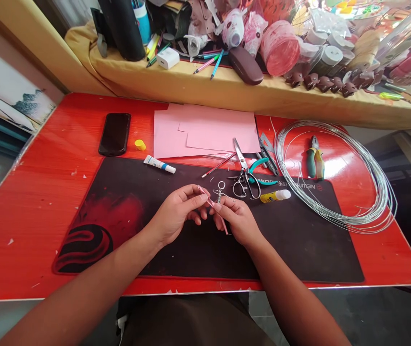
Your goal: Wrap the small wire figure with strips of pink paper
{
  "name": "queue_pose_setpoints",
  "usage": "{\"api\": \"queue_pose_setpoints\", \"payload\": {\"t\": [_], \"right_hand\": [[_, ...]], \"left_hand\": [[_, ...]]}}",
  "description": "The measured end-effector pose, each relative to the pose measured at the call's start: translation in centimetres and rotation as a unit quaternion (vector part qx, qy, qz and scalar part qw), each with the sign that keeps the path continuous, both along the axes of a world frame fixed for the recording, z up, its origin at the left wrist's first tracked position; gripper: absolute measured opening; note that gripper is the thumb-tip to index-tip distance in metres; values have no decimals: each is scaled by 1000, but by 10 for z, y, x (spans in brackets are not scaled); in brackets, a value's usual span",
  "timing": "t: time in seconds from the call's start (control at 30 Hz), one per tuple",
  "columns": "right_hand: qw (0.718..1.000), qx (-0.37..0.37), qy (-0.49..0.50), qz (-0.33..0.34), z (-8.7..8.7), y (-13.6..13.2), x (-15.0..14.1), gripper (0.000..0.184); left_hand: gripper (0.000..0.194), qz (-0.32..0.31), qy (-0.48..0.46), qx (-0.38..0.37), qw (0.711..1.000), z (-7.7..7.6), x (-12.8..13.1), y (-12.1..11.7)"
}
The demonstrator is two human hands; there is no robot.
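Above the black desk mat [280, 259], my left hand [178, 214] and my right hand [237, 221] pinch a thin pink strip [212, 206], probably paper, from either side. My right fingers also sit just below a small coiled wire piece with a ring on top [219, 191]. Whether that wire is held or joined to the strip is hidden. Close by on the mat lie steel scissors [243, 174] and a yellow-and-white glue tube [275, 195].
Beyond the mat lie pink paper sheets [205, 129], a phone [114, 134], a white tube [159, 164], teal-handled pliers [263, 170], green-yellow pliers [315, 161] and a large silver wire coil [335, 178]. A cluttered shelf [263, 93] runs along the back.
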State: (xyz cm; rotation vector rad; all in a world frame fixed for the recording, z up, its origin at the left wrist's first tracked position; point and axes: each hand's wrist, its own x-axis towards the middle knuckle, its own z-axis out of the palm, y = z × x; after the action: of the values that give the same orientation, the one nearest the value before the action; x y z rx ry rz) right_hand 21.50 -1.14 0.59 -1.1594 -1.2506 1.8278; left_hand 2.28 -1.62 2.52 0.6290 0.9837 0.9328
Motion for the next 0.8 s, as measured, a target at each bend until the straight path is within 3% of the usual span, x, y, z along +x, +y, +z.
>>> {"api": "queue_pose_setpoints", "payload": {"t": [0.8], "right_hand": [[1000, 0, 13, -6, 0, -1, 0, 39]], "left_hand": [[26, -3, 41, 27, 999, 7, 7, -3]]}}
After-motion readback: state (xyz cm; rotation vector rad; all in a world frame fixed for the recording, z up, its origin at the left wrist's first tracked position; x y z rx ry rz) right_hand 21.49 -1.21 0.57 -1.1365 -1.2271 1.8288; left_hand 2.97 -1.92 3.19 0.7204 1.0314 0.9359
